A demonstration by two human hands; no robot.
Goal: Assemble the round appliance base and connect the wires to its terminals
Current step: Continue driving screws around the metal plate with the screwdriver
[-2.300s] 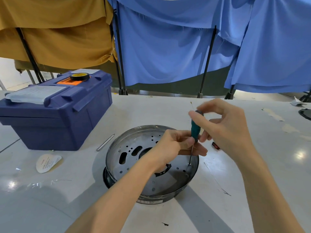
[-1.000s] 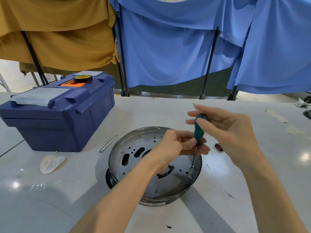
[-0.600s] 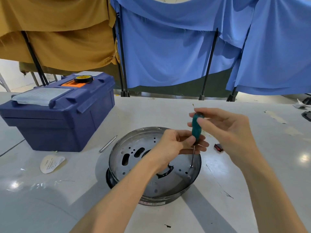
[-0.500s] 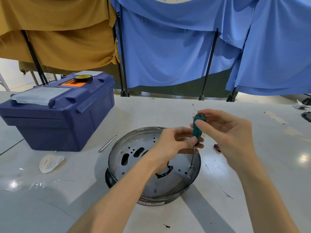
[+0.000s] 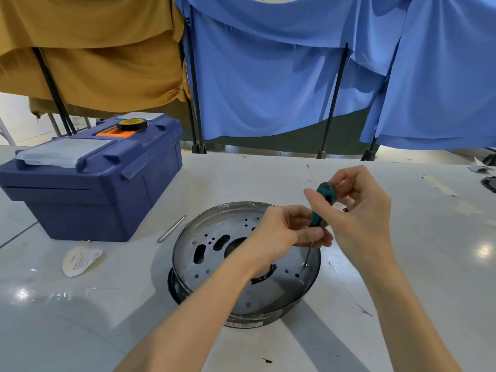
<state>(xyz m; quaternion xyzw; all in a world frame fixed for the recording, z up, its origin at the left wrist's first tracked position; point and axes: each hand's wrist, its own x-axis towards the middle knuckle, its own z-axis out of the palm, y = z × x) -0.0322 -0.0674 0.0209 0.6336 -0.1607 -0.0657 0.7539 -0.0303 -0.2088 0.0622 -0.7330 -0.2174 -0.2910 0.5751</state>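
The round metal appliance base (image 5: 214, 253) lies on the white table, its perforated plate facing up. A small green-handled screwdriver (image 5: 323, 202) stands nearly upright over the plate's right side, its tip on a screw (image 5: 305, 264). My right hand (image 5: 359, 210) pinches the handle's top between thumb and fingers. My left hand (image 5: 284, 234) pinches the lower handle and shaft, steadying it. No wires are visible.
A blue toolbox (image 5: 91, 178) with a tape roll (image 5: 132, 124) on its lid stands at the left. A metal rod (image 5: 171, 229) and a paper label (image 5: 79, 260) lie beside the base. A small dark part (image 5: 345, 209) lies behind my right hand.
My right hand's fingers have shifted around the screwdriver handle, turning it. The screwdriver tip stays on the same screw and my left hand keeps its hold.
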